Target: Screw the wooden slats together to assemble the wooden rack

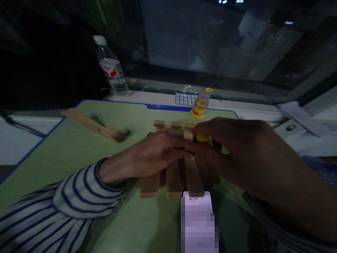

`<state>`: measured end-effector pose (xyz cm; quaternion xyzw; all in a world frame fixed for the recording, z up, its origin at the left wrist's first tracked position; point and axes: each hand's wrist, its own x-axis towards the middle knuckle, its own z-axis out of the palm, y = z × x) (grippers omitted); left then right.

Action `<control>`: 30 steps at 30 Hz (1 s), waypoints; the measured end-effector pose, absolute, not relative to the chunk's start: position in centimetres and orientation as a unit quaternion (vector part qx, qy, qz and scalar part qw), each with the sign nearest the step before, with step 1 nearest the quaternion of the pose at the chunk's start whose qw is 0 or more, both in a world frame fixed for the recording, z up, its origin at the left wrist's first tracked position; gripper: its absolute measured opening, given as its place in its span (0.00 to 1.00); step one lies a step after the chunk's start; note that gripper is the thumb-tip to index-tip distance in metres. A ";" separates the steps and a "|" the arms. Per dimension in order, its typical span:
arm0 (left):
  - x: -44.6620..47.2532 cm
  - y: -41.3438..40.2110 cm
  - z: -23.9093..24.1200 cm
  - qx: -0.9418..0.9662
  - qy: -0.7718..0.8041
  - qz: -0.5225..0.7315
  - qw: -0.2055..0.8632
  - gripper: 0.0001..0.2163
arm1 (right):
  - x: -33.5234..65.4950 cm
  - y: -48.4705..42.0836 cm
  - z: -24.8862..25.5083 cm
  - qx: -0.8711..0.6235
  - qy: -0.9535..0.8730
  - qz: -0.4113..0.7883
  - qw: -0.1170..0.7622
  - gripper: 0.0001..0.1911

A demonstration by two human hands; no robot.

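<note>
Several flat wooden slats (174, 181) lie side by side on a small wooden assembly, with short wooden blocks (159, 123) at their far ends. Across the slats rests my left hand (155, 153); its thumb and fingers close together on the rightmost slat (194, 175), near a small dark part too hidden to name. My right hand (231, 147) comes in from the right, its thumb and fingers closed around a rounded yellow object (202, 137) with a dark part beside it. Fingers hide the rest of that object, so its kind does not show.
A phone (198, 225) lies in front of the slats. On the green table (126, 214) at left is a loose wooden piece (92, 124). A water bottle (113, 68) stands on the sill, and a small yellow-capped bottle (201, 103) stands at the table's far edge.
</note>
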<state>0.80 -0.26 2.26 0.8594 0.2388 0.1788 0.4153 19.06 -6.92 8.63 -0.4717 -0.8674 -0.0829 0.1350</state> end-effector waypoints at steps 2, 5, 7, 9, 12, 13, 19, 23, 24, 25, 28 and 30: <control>0.7 -0.1 2.1 0.857 0.227 0.180 0.426 0.11 | 18.7 -6.9 8.5 -0.481 -0.864 -0.078 0.125 0.11; 0.8 -0.4 2.2 0.858 0.246 0.187 0.410 0.11 | 18.7 -6.8 8.3 -0.488 -0.859 -0.077 0.132 0.10; 0.8 -0.7 2.3 0.861 0.267 0.204 0.383 0.10 | 18.9 -6.8 8.1 -0.489 -0.857 -0.080 0.139 0.10; 1.0 -0.9 2.4 0.863 0.287 0.221 0.352 0.09 | 19.1 -6.6 7.9 -0.493 -0.856 -0.073 0.139 0.10; 1.1 -1.0 2.3 0.870 0.301 0.220 0.322 0.10 | 19.4 -6.3 7.8 -0.493 -0.855 -0.056 0.149 0.11; 1.2 -1.0 2.3 0.873 0.301 0.216 0.318 0.10 | 19.5 -6.2 7.8 -0.489 -0.857 -0.051 0.156 0.12; 1.2 -1.2 1.9 0.873 0.313 0.215 0.305 0.10 | 19.9 -6.4 8.0 -0.430 -0.877 -0.007 0.214 0.16; 1.4 -1.6 2.1 0.885 0.329 0.221 0.242 0.08 | 19.9 -6.3 8.1 -0.406 -0.889 0.024 0.210 0.15; 1.4 -1.6 2.2 0.886 0.334 0.224 0.231 0.08 | 19.9 -6.3 8.1 -0.404 -0.890 0.023 0.209 0.15; 1.4 -1.7 2.3 0.885 0.337 0.226 0.227 0.09 | 19.8 -6.2 8.2 -0.403 -0.891 0.021 0.209 0.15; 1.4 -1.6 2.3 0.881 0.335 0.219 0.252 0.09 | 19.7 -6.2 8.2 -0.401 -0.892 0.012 0.210 0.16; 1.3 -1.4 2.2 0.877 0.329 0.215 0.277 0.09 | 19.7 -6.2 8.2 -0.405 -0.891 0.006 0.206 0.17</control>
